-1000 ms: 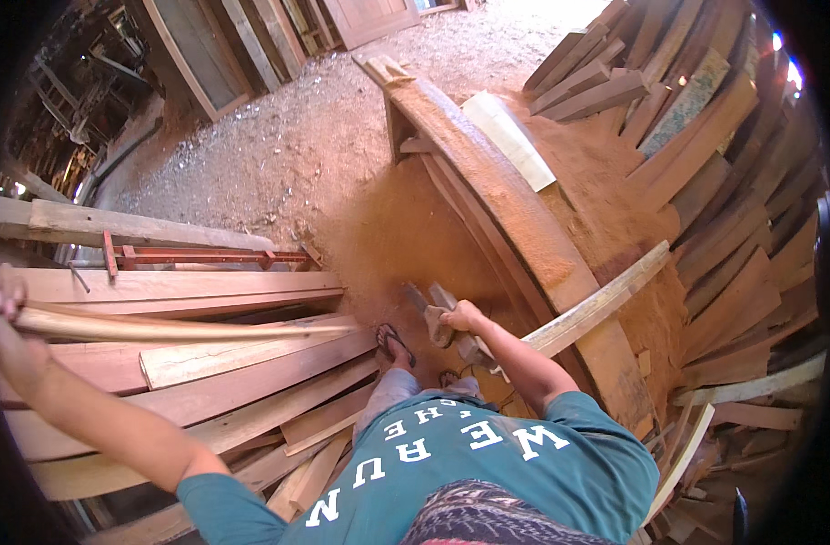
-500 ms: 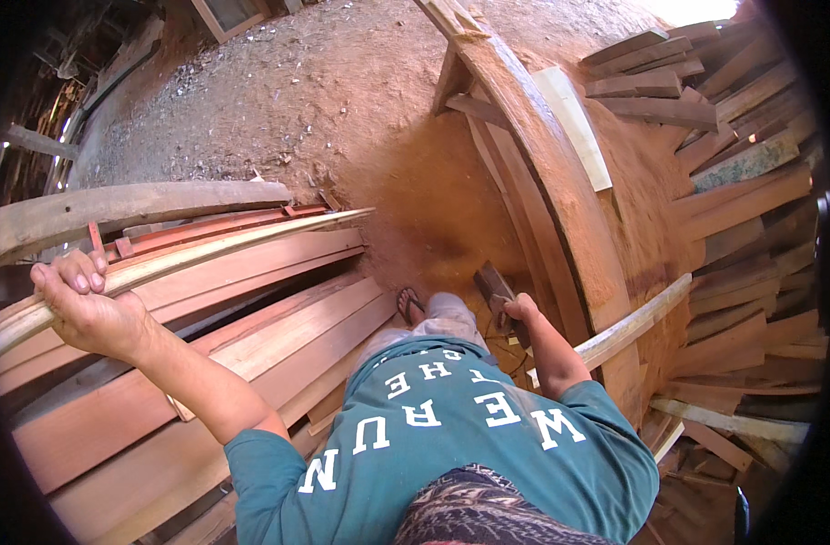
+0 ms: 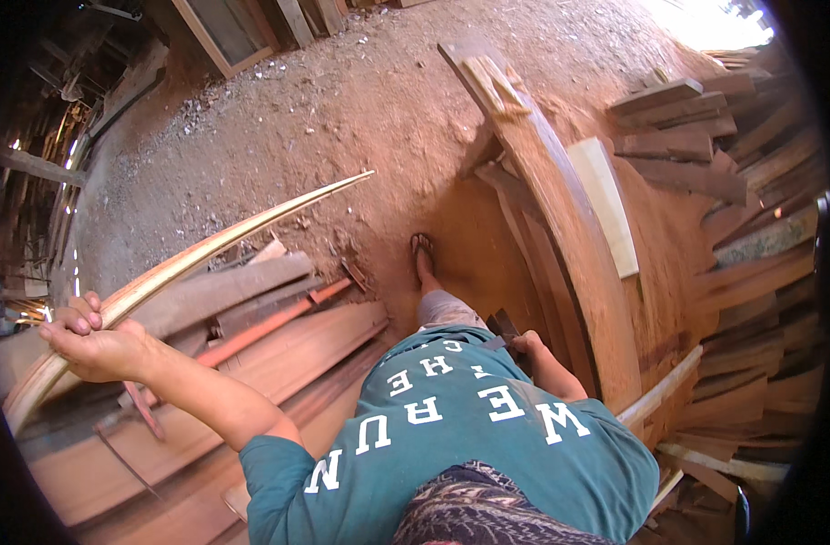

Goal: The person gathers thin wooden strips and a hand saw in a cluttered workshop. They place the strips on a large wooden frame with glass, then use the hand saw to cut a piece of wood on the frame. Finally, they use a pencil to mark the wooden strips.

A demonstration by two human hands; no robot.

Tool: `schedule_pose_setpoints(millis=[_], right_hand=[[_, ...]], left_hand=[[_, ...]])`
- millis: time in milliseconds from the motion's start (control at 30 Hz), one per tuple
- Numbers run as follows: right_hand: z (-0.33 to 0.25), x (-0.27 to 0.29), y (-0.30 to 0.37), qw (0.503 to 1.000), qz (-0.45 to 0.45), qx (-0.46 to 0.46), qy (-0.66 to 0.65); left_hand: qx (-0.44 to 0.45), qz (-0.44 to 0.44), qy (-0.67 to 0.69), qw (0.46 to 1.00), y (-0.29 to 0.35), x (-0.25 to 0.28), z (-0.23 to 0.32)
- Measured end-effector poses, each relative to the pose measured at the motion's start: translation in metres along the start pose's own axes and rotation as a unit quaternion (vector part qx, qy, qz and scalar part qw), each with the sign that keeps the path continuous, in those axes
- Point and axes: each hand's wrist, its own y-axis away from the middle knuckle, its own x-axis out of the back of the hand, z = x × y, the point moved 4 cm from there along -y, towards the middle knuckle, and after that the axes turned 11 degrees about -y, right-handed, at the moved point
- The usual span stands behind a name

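Observation:
My left hand (image 3: 92, 343) is out at the left, fingers curled round a long pale wooden board (image 3: 206, 250). The board slants up and away, its narrow far end in the air above the dirt floor and its near end past my wrist at the left rim. By my right hip, my right hand (image 3: 533, 347) is closed on a dark block-shaped tool (image 3: 503, 327). My shirt hides part of that tool, so its exact kind cannot be told. A long wooden bench beam (image 3: 574, 245) stands just right of this hand.
Stacked planks (image 3: 288, 354) lie below my left arm, with an orange-red metal bar clamp (image 3: 269, 329) on them. A pale flat board (image 3: 604, 204) leans beyond the beam. Many offcuts (image 3: 742, 300) are piled at the right. A framed panel (image 3: 224, 36) stands at the back.
The pale board has risen off the stack in my left hand, its far end swinging up. My right hand has drawn the dark tool closer to my body. A foot has stepped forward.

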Motion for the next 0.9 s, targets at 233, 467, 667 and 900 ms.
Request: schedule_pose_setpoints(millis=[233, 467, 667, 900], right_hand=[[-0.25, 0.095, -0.036, 0.996, -0.023, 0.05, 0.068], [-0.561, 0.201, -0.011, 0.97, 0.028, 0.221, 0.095], [-0.747, 0.249, -0.072, 0.956, 0.021, 0.278, -0.094], [-0.925, 0.327, -0.092, 0.951, 0.012, 0.266, -0.157]], left_hand=[[0.029, 0.062, -0.04, 0.997, -0.023, -0.151, -0.084], [0.034, 0.09, -0.004, 0.995, -0.052, -0.262, -0.165], [0.044, 0.088, -0.025, 0.995, -0.073, -0.392, -0.264], [0.142, 0.045, -0.063, 0.987, -0.075, -0.556, -0.413]])
